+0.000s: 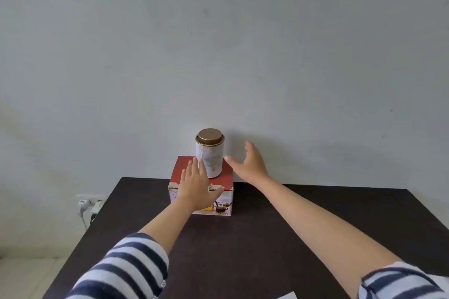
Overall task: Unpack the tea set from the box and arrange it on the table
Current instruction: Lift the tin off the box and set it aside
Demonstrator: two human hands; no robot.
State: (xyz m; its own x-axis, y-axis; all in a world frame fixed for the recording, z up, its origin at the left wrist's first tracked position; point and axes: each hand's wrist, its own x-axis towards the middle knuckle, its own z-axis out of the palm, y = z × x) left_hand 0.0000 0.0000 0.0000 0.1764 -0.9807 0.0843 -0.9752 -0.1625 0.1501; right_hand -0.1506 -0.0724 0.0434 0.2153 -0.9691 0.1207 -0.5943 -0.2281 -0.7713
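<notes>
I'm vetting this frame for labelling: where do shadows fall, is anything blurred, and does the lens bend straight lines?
Head view: soft, even light; the right hand casts a faint shadow on the wall beyond it. The print on the tin is too soft to read, and the striped sleeves are slightly blurred. Wide-angle lens: the table edges splay outward towards the camera.

A single wide-angle camera is sitting on the person's head, looking forward and slightly down across a dark table (267,238) toward a pale wall (218,43). The wall is filling the upper two thirds of the frame, and the table is narrowing away below it. Both arms are reaching in from the bottom corners, so the sleeves (126,267) are looming near the lens while the box (179,167) at the table's far edge is sitting well off, centre frame.
</notes>
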